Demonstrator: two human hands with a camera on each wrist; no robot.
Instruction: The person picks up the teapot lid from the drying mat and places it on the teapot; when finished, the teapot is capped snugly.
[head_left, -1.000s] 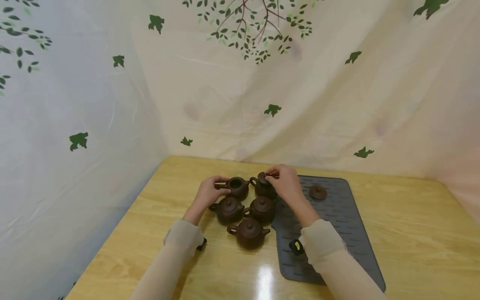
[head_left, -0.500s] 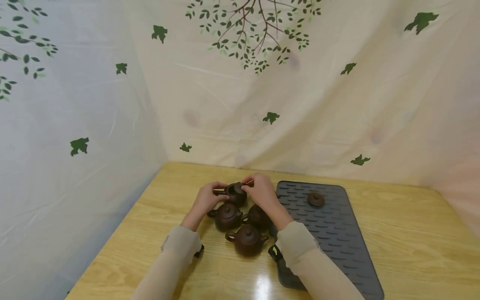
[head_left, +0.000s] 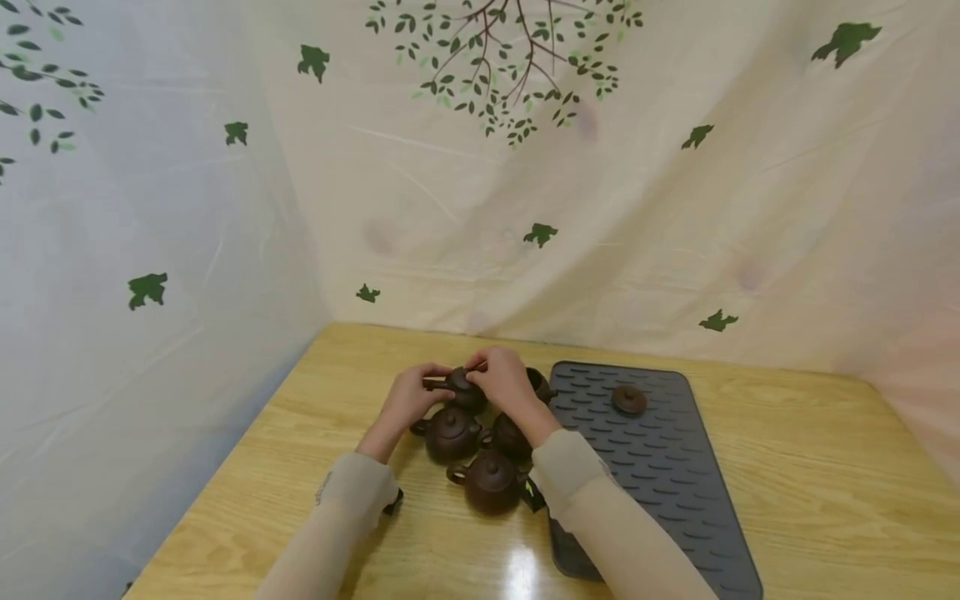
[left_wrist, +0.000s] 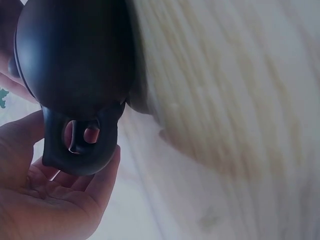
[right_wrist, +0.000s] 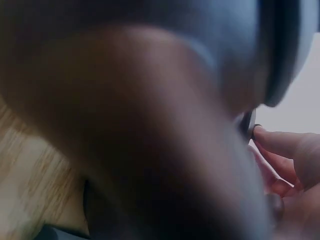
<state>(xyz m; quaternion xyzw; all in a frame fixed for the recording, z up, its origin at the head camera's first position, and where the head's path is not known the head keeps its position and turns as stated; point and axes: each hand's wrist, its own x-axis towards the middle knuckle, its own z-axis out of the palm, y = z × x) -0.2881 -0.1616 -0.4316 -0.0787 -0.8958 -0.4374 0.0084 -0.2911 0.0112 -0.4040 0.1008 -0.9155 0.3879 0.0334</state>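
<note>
My left hand (head_left: 405, 406) holds the handle of a dark brown teapot (head_left: 470, 402) at the back left of the cluster. In the left wrist view, the fingers and thumb are on either side of its looped handle (left_wrist: 80, 162). From the right, my right hand (head_left: 504, 385) pinches a teapot lid (head_left: 461, 381) at the top of that teapot; whether it is fully seated cannot be told. Behind the right wrist, another teapot (head_left: 537, 382) shows an uncovered mouth. In the right wrist view, a blurred teapot (right_wrist: 150, 125) blocks much of the scene.
Several lidded teapots stand close in front, among them a left one (head_left: 452, 437) and the nearest one (head_left: 491, 483). A grey ridged mat (head_left: 660, 475) lies to the right, bearing a loose lid (head_left: 628, 399). Printed fabric (head_left: 450, 208) hangs behind the wooden table (head_left: 825, 467).
My right hand has lifted the lid from the back-right teapot and carried it left onto the back-left teapot, covering its mouth. My left hand has kept its grip on the handle.
</note>
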